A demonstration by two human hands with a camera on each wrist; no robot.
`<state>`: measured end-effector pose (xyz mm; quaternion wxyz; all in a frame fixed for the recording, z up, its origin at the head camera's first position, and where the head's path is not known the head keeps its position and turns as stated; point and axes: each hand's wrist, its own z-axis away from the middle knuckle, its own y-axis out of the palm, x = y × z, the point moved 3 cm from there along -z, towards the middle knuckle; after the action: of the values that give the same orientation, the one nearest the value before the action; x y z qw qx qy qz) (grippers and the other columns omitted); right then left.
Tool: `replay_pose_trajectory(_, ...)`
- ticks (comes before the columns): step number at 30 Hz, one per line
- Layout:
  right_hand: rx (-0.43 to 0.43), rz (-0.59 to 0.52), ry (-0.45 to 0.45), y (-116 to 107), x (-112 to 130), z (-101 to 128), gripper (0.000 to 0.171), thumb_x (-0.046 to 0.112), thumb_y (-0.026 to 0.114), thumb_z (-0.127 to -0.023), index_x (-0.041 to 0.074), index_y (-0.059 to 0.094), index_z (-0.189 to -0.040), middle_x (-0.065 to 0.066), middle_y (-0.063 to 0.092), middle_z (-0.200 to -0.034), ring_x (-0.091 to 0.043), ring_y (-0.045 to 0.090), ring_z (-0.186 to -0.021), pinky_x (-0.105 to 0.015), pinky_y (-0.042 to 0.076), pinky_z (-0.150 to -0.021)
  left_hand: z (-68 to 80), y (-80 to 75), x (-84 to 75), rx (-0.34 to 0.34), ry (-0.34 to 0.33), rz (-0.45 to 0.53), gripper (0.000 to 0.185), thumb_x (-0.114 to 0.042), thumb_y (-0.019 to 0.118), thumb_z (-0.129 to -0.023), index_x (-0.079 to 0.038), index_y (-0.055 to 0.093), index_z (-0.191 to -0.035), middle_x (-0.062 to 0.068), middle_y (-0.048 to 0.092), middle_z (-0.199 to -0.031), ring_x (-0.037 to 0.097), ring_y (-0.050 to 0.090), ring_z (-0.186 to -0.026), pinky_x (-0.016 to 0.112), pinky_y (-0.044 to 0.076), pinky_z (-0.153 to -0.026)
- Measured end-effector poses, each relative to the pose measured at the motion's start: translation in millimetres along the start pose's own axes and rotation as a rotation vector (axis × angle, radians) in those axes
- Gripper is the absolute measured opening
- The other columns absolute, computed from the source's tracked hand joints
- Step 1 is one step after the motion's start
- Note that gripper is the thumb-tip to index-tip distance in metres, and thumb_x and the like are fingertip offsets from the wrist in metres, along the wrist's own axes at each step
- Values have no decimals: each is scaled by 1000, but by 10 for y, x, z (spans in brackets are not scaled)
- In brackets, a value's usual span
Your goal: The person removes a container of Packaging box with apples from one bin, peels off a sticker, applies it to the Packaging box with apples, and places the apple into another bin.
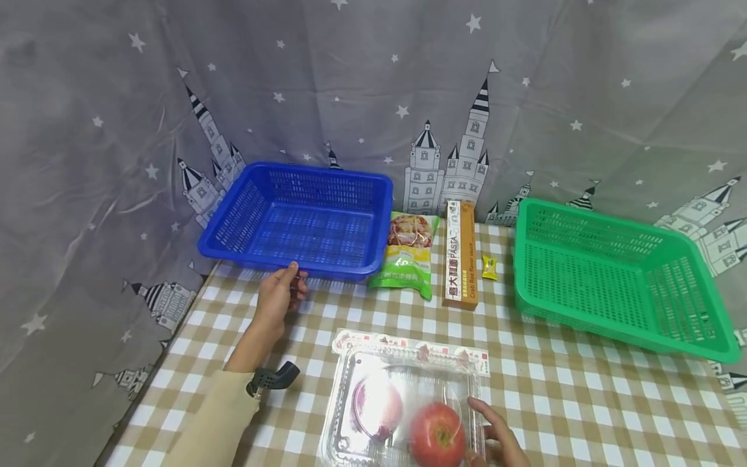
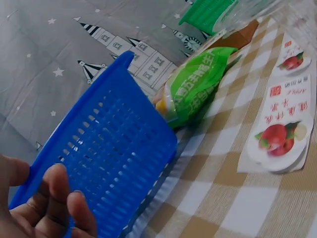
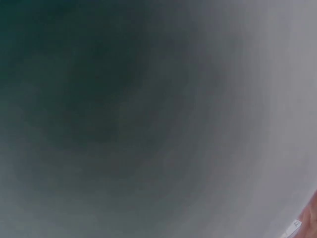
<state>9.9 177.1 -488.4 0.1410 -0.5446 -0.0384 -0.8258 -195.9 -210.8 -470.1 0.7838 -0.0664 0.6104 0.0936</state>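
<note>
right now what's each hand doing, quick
Left hand: grips the near rim of the blue basket.
Right hand: rests on the clear box by the apple; grip cannot be told.

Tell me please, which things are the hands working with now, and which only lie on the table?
In hand: left hand grips blue basket rim; right hand touches clear fruit box.
Lying about: green basket, green snack bag, pasta box, yellow candy.
</note>
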Motion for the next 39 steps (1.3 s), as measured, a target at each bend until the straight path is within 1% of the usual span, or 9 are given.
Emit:
replay_pose_trajectory(2,-110,69,9,29,66,17,61,9,66,-92,4,37,-145,-25,47,-120,-33,59,-100,-44,55,-75,2,-14,3,16,-10,-28,42,-37,48,-104,2,61,-102,-5,59,-68,8,52,-57,23,38,-49)
replay_pose_trajectory(8,-345,182,-4,3,310,75,45,8,68,-91,9,56,-135,-17,44,-134,-46,43,-124,-55,50,-87,84,57,113,120,43,-199,35,-27,56,-101,7,61,-107,4,65,-82,17,60,-70,27,48,-60)
replay_pose_trajectory(12,-417,206,-108,-84,477,51,41,4,67,-92,8,59,-132,-15,45,-133,-40,39,-125,-63,47,-87,207,184,234,295,145,-488,21,-9,66,-90,3,65,-109,6,66,-85,19,60,-75,30,49,-65)
replay_pose_trajectory(14,-431,233,-152,-111,554,27,40,4,66,-93,8,58,-132,-12,45,-133,-35,37,-125,-63,45,-89,282,247,270,350,238,-687,26,-9,73,-83,-3,69,-108,1,64,-82,16,57,-73,31,48,-66)
replay_pose_trajectory(18,-482,258,-244,-132,659,-16,37,5,64,-95,9,60,-131,-5,48,-131,-21,39,-122,-41,49,-91,416,355,287,339,360,-1003,36,-15,86,-67,-18,72,-100,-10,59,-78,10,52,-69,31,44,-61)
replay_pose_trajectory(22,-533,244,-369,-148,728,-75,36,-3,63,-93,6,63,-127,-3,53,-129,-11,43,-119,-18,45,-86,478,433,288,338,404,-1115,31,-14,86,-64,-21,69,-89,-8,54,-78,11,49,-68,31,43,-58)
replay_pose_trajectory(28,-463,356,-537,-188,1019,-258,37,0,65,-93,16,64,-127,0,49,-131,-11,41,-122,-33,37,-92,447,463,274,366,410,-1031,22,-12,81,-74,-20,62,-78,-7,52,-72,11,48,-65,30,42,-59)
replay_pose_trajectory(36,-353,431,-666,-112,1384,-525,34,2,69,-89,18,67,-119,-7,45,-134,-25,38,-127,-55,32,-96,402,507,57,455,305,-614,28,-17,81,-82,-3,65,-101,-2,61,-73,14,56,-66,28,46,-62)
replay_pose_trajectory(39,-314,462,-714,-9,1486,-622,33,1,72,-86,19,69,-114,-8,48,-132,-27,39,-126,-56,31,-97,425,558,-44,467,261,-502,26,-20,80,-83,-1,67,-95,0,65,-72,15,58,-66,30,49,-63)
